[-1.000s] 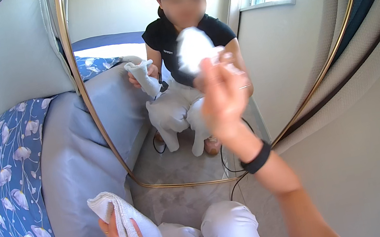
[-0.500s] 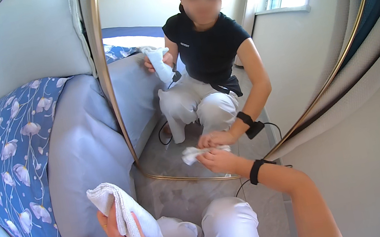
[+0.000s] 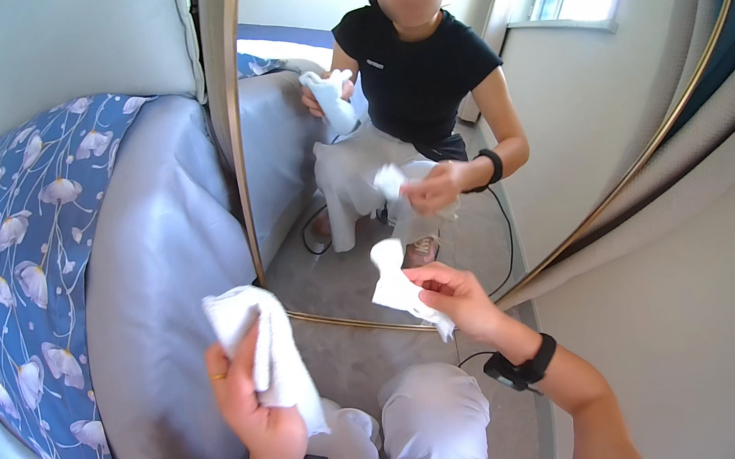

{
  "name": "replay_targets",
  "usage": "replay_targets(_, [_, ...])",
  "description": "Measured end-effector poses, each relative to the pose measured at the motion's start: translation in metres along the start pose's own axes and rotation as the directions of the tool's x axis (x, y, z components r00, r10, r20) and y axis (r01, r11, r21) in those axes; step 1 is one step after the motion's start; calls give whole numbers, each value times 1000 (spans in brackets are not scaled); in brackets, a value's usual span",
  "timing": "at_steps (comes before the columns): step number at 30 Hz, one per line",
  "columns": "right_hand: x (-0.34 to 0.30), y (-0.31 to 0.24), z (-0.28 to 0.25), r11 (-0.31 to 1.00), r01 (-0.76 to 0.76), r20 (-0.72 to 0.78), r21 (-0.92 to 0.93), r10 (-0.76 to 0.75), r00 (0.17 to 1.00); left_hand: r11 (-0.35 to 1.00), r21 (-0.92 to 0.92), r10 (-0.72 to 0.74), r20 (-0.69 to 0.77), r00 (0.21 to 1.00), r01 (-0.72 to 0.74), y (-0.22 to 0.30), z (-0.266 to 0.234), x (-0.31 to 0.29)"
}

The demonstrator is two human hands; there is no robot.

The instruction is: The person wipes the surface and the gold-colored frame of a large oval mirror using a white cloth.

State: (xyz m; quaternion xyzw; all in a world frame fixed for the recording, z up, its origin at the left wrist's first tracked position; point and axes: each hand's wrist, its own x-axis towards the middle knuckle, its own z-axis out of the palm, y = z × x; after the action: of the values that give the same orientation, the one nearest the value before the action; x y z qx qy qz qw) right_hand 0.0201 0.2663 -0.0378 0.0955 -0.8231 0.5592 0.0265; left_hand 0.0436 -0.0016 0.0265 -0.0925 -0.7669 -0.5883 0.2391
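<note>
Squatting in front of a big mirror [image 3: 556,127], which is straight ahead of both hands, and the right hand [image 3: 461,304] is clearly the nearer one. That hand has a small white tissue [image 3: 393,284] up in front of the mirror's lower edge, long side slanting from upper left to lower right. Its reflection sits well apart from it, so I'd say it isn't touching the glass. Grip-wise it's just a pinch, thumb and fingers closed on the tissue's right side, with most of it sticking out to the left. The left hand [image 3: 258,416] hangs further back, off the mirror's lower left corner, beside the grey bed [image 3: 157,316]. It's wrapped round a folded white cloth [image 3: 290,371], thumb and fingers closed on it, with the cloth slanting the same way, down toward the knees [image 3: 434,409]. Hands are well apart from each other, and both are full
</note>
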Motion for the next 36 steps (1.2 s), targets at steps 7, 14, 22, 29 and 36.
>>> replay_targets(7, [2,-61,-7,500,-371,300,783,219,928,995,-88,-22,242,970,44,-7,21,5])
replay_targets(14, [-9,-53,5,753,-204,73,625,205,976,326,-530,-295,730,617,783,-11,16,5])
replay_targets(22, [-6,-67,18,970,197,-106,-142,-213,971,378,-454,-307,761,572,807,-10,52,-4])
replay_targets(29, [-5,-65,14,943,298,80,-146,-289,954,318,-481,-385,722,575,817,-16,58,-8])
replay_targets(36, [-20,-57,19,969,-46,199,244,-4,980,864,-359,-154,480,864,354,-22,68,-12])
